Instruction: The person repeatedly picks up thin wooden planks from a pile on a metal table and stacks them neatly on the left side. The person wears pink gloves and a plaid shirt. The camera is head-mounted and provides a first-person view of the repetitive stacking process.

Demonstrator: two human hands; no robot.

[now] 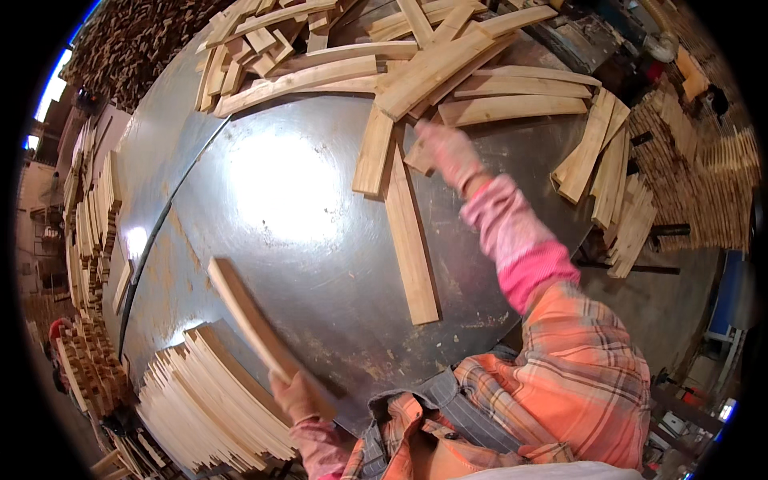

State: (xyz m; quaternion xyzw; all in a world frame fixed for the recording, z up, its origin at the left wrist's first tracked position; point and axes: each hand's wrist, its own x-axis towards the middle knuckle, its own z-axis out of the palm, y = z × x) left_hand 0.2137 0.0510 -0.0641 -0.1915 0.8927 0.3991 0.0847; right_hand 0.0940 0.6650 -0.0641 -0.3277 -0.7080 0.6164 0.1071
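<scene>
My left hand (296, 398) is closed around the near end of a curved wooden slat (244, 308), which slants up and away over the metal table (336, 296). Beside that hand, on the left, lies a neat row of stacked slats (212, 404). My right arm stretches forward to the loose pile, where my right hand (452, 154) is at a short piece of wood (419, 158), just below a wide slat (436, 70). Its fingers are blurred and partly hidden, so their grip is unclear. Left of this hand, a long slat (410, 240) points toward me.
Loose slats (320, 76) heap across the table's far side. More slats (588, 148) lie at its right edge, near stacked wood (696, 168). A dark strip (164, 216) crosses the table at left. Further stacks (92, 216) stand beyond it.
</scene>
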